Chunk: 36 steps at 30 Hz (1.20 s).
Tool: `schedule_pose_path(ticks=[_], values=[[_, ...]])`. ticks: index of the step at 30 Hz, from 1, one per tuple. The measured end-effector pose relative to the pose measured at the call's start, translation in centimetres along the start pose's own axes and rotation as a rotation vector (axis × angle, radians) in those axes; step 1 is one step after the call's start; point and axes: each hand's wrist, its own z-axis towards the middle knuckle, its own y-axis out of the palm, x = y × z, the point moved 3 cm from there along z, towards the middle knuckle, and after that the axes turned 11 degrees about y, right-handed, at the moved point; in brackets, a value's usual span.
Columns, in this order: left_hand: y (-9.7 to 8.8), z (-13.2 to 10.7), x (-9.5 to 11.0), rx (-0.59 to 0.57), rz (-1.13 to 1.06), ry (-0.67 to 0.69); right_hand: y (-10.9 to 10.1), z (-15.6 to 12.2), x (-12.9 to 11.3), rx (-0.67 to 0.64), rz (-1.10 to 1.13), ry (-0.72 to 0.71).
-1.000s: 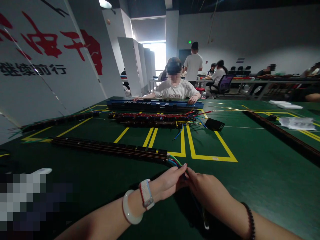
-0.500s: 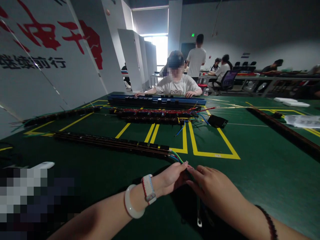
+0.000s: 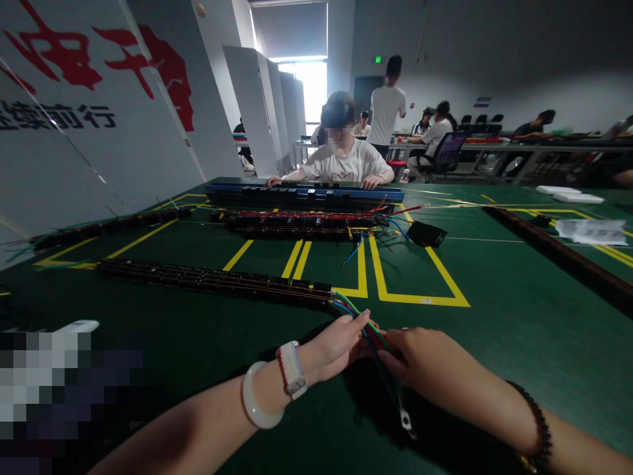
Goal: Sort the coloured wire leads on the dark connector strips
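Note:
A bundle of coloured wires (image 3: pixel 375 335), green, red and blue, leaves the right end of a long black slotted strip (image 3: pixel 212 280) lying on the green table. My left hand (image 3: pixel 341 343) is closed around the bundle just past the strip, thumb on top. Farther along, my right hand (image 3: pixel 425 359) grips the same wires with its fingers partly hidden behind them. Below the right hand a metal ring terminal (image 3: pixel 406 419) hangs at the wire ends.
Across the table a person (image 3: pixel 341 158) rests both hands by a blue-and-black rail (image 3: pixel 306 195). More wired black strips (image 3: pixel 301 232) lie mid-table, near a black pouch (image 3: pixel 427 233). Another long strip (image 3: pixel 558 251) lies at the right. Yellow tape (image 3: pixel 425 300) marks the tabletop.
My right hand has slid slightly along the wires away from my left, showing more of the bundle between them. The ring terminal has swung a little right. The view has shifted slightly.

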Motion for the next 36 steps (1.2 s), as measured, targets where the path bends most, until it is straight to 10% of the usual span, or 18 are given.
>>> schedule_pose_path(ticks=[14, 20, 33, 36], values=[[0.3, -0.6, 0.5, -0.072, 0.033, 0.037, -0.9, 3.8, 6.3, -0.080, 0.371, 0.065], [-0.1, -0.8, 0.7, -0.038, 0.040, -0.011, -0.1, 6.7, 8.7, 0.198, 0.287, 0.076], [-0.1, -0.4, 0.2, -0.109, -0.051, -0.011, -1.1, 3.9, 6.4, 0.478, 0.059, -0.241], [-0.4, 0.0, -0.2, -0.067, -0.134, 0.000, -2.1, 1.5, 4.0, 0.343, 0.113, -0.453]])
